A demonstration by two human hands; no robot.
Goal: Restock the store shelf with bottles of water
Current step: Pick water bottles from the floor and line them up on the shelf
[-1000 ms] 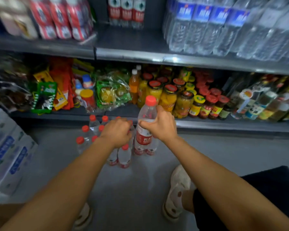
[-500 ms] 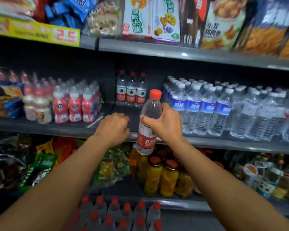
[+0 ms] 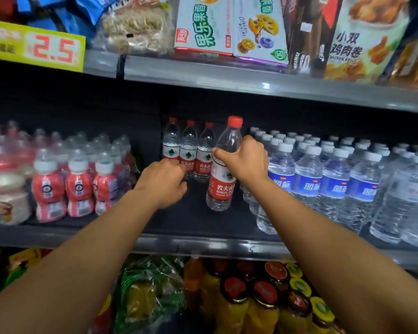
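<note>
Head view looks at a grey metal store shelf (image 3: 203, 244) holding rows of drinks. The right hand (image 3: 247, 159) has its fingers and thumb wrapped round the upper body of a clear plastic water bottle with a red cap and red label (image 3: 223, 184), so that grip is clamped on the bottle. This bottle is tilted slightly, its cap leaning right, and its base sits over the dark open patch of the shelf; whether the base touches the shelf cannot be told. Just behind it, three more red-capped, red-labelled water bottles (image 3: 188, 150) stand upright in a row at the back of the shelf. The left hand (image 3: 164, 182) reaches toward the leftmost of these with its fingers curled under; the fingertips are hidden, so whether that grip is clamped on anything cannot be told. Right of the held bottle stand many clear water bottles with white caps and blue labels (image 3: 333, 186), packed close together. Left of the gap are small pink-wrapped bottles with white caps (image 3: 79, 186). A yellow price tag reading 2.5 (image 3: 36, 47) hangs on the shelf above. Below, yellow jars with red lids (image 3: 234, 300) show.
</note>
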